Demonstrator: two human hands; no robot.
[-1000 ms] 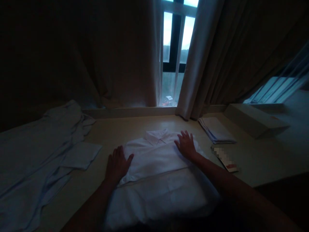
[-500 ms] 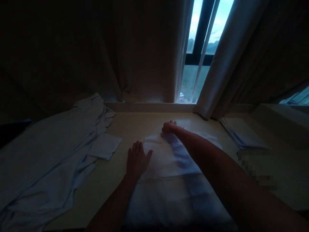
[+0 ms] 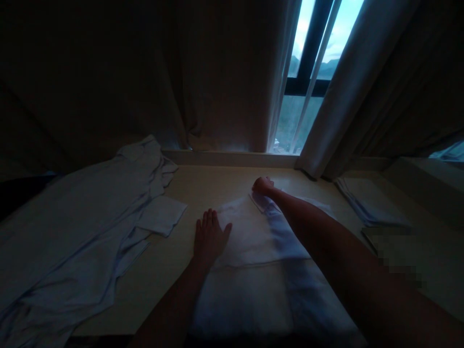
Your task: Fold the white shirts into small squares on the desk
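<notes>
A white garment [image 3: 246, 232], which looks like a shirt, lies spread on the pale surface in front of me with one part folded over another. My left hand [image 3: 210, 237] rests flat on its left edge, fingers stretched and thumb apart. At the far edge, my right hand [image 3: 264, 186] is closed on a bit of the same garment, and a small flap of cloth shows just under the fist. My right forearm crosses over the garment's right side and hides part of it. Dim light leaves the folds nearest me hard to make out.
A heap of white garments [image 3: 90, 217] covers the left side. On the right lies a folded white cloth [image 3: 373, 198], with a flat dark-edged object [image 3: 369, 237], partly blurred out, nearer me. Curtains [image 3: 232, 96] and a window [image 3: 300, 116] stand behind the pale surface [image 3: 203, 181].
My right hand has shifted slightly right and away from me, drawing up a flap of the cloth under it. My left hand stays flat. The whole view has shifted a little.
</notes>
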